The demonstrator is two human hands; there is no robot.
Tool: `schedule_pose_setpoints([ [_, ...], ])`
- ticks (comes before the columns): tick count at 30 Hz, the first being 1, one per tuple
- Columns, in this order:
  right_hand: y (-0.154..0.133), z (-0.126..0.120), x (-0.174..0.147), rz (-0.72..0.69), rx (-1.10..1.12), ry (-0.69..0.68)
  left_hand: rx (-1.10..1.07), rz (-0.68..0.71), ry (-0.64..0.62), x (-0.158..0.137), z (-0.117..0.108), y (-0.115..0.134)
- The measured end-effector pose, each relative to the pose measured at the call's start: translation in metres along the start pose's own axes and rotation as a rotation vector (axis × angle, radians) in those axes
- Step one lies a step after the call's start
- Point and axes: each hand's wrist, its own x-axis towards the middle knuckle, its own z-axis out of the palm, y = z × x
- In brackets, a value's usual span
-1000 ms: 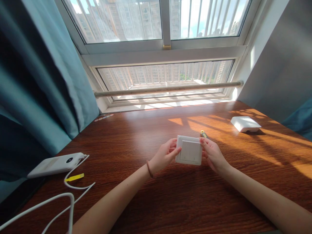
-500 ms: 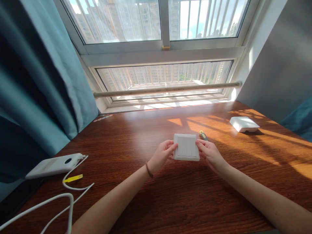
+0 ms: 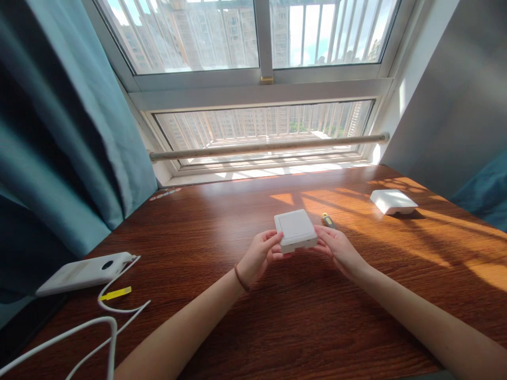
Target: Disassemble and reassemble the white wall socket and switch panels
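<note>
A square white wall switch with a flat panelled face is held above the wooden table, tilted so its near side edge shows. My left hand grips its left side, thumb on the face and fingers beneath. At its right side, my right hand has its fingers closed against the edge and underside; part of that grip is hidden by the switch. Just beyond my right hand lies a small grey and yellow utility knife, its near end covered by the hand.
On the brown table, a white box-like piece sits at the right in sunlight. A white power bank with a white cable and yellow tag lies at the left. Behind are a window rail and a blue curtain.
The switch has been tipped and turned, so its near side edge now shows, and it has moved slightly left. Both hands still hold it. The whole view has shifted a little.
</note>
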Motion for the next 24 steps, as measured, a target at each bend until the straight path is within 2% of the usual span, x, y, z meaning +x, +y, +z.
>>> schedule_pose_setpoints([
  [3, 0.006, 0.0, 0.0, -0.134, -0.187, 0.074, -0.047, -0.047, 0.004, 0.001, 0.0, -0.002],
  [7, 0.012, -0.001, -0.004, -0.462, -0.585, 0.051, -0.074, -0.076, 0.043, 0.002, -0.001, -0.005],
  [10, 0.015, -0.003, -0.006, -0.631, -0.809, 0.039, -0.07, -0.069, 0.059, 0.002, -0.002, -0.008],
  [13, 0.018, -0.006, -0.005, -0.692, -0.894, 0.021, -0.064, -0.048, 0.06, 0.003, -0.001, -0.009],
  [18, 0.021, -0.011, -0.001, -0.713, -0.887, 0.027, -0.093, -0.011, 0.04, 0.004, 0.002, -0.016],
  [24, 0.018, -0.019, 0.003, -0.711, -0.879, 0.137, -0.079, 0.067, -0.049, 0.004, 0.005, -0.019],
])
